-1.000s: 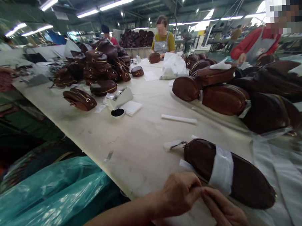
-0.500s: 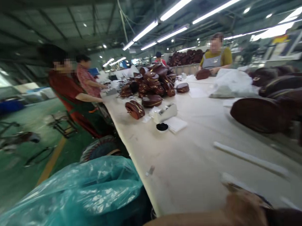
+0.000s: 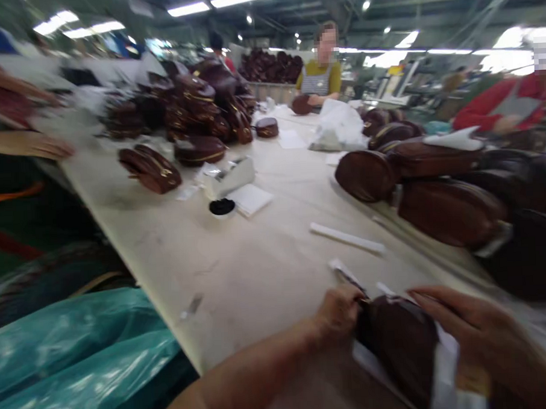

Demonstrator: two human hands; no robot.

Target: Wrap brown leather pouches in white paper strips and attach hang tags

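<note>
Bag [image 3: 403,340] needs steadying: left hand [image 3: 341,311] holds its end, right hand [image 3: 475,322] lies straight-fingered alongside (whether gripping, I cannot tell); keep the white band [image 3: 445,363] flat.

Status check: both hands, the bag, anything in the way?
Left hand gripping brown leather bag, far end; right hand at its right side, fingers extended. White wrapping on bag, partly covered. White strip beyond, not blocking.

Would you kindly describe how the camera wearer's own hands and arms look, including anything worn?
The left hand and right hand are both ungloved. The left forearm is bare, with no sleeve, watch or bracelet showing. No sleeve shows on the right arm either. Blur makes it hard to tell whether rings are worn.
</note>
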